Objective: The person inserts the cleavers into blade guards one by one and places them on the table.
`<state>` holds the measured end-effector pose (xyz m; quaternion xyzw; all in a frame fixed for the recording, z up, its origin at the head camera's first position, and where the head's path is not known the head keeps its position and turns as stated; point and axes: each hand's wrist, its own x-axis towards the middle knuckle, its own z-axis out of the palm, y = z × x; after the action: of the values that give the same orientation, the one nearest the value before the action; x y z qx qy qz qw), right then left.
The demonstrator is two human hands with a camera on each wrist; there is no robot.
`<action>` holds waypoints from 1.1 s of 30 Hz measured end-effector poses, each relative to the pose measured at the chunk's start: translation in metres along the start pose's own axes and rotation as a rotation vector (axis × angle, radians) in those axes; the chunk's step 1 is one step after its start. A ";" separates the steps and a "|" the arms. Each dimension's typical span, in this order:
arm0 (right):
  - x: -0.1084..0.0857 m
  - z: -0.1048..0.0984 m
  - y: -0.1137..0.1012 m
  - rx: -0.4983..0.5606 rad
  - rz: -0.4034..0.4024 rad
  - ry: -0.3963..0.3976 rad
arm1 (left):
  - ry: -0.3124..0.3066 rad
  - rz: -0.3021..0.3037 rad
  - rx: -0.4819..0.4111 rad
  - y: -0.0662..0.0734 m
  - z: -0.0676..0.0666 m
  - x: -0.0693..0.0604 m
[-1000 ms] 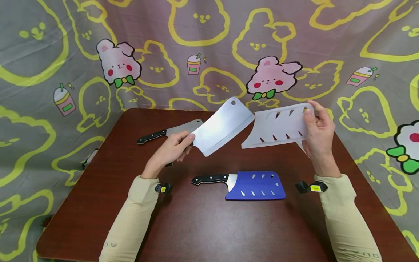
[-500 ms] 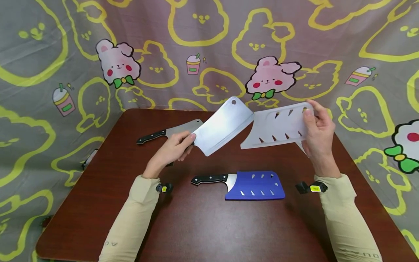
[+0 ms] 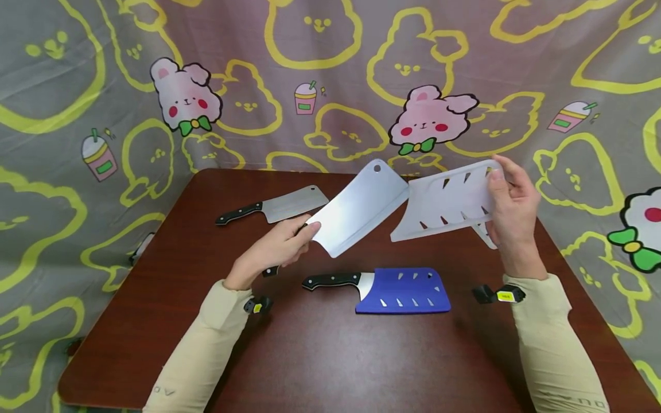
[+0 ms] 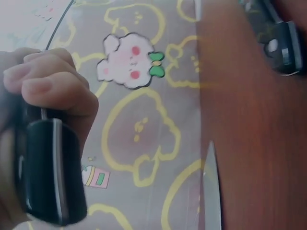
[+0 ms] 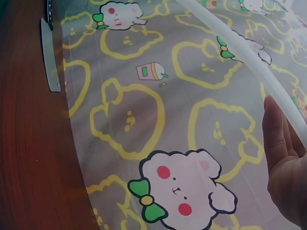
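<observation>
Held in the air, a bare cleaver [image 3: 361,207] slants up to the right. My left hand [image 3: 281,244] grips its black handle [image 4: 55,172], whose butt sticks out below the fingers. Opposite, my right hand [image 3: 513,215] pinches the far end of a white slotted blade cover [image 3: 446,203], thumb on the near face. The cleaver's front corner meets or overlaps the cover's left edge; whether it is inside I cannot tell. In the right wrist view the cover [image 5: 240,52] shows as a thin edge beside the fingers.
A second bare cleaver [image 3: 294,205] lies at the back left of the brown table [image 3: 387,355]. Nearer, a cleaver in a blue cover [image 3: 405,291] lies below the hands. A white slotted piece [image 3: 484,235] shows partly behind the right hand. A patterned curtain [image 3: 351,57] surrounds the table.
Both hands have shifted slightly to the right, carrying the cleaver and the white cover along. The cleaver has dipped a little. The things on the table stay put.
</observation>
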<state>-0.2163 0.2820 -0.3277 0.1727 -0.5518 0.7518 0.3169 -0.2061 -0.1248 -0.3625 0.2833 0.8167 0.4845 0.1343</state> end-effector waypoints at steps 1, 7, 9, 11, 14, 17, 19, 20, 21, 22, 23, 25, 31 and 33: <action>0.000 -0.001 0.000 -0.001 0.000 -0.005 | -0.009 -0.005 0.016 0.001 0.001 -0.001; 0.003 -0.007 -0.001 -0.021 0.016 -0.021 | -0.089 -0.048 0.099 -0.001 0.006 -0.002; 0.003 -0.008 -0.001 -0.043 0.018 -0.020 | -0.135 -0.053 0.142 -0.002 0.008 -0.001; 0.003 -0.008 -0.002 -0.076 0.023 -0.028 | -0.179 -0.047 0.187 -0.003 0.009 0.000; 0.000 -0.007 -0.001 -0.096 0.023 -0.043 | -0.207 -0.033 0.237 -0.005 0.008 0.001; -0.002 -0.003 0.001 -0.066 0.018 -0.056 | -0.193 -0.034 0.256 -0.007 0.006 0.001; -0.003 0.000 0.001 -0.033 0.022 -0.058 | -0.184 -0.038 0.263 -0.009 0.004 0.000; -0.004 0.002 0.001 -0.023 0.022 -0.061 | -0.179 -0.038 0.266 -0.009 0.003 0.000; -0.005 0.004 0.000 -0.021 0.023 -0.067 | -0.174 -0.039 0.267 -0.009 0.002 -0.001; -0.007 0.006 0.000 -0.019 0.025 -0.073 | -0.172 -0.037 0.264 -0.010 0.002 -0.001; -0.008 0.008 0.000 -0.017 0.028 -0.084 | -0.171 -0.029 0.261 -0.009 0.002 -0.001; -0.012 0.013 0.001 -0.017 0.033 -0.103 | -0.161 -0.004 0.262 -0.008 0.002 0.000; -0.024 0.019 0.006 -0.011 0.067 -0.103 | -0.169 0.036 0.285 -0.007 0.006 0.005; -0.028 0.018 0.006 -0.009 0.078 -0.083 | -0.172 0.034 0.303 -0.007 0.006 0.007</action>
<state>-0.2016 0.2559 -0.3431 0.1805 -0.5740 0.7535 0.2650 -0.2108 -0.1190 -0.3715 0.3546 0.8608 0.3322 0.1513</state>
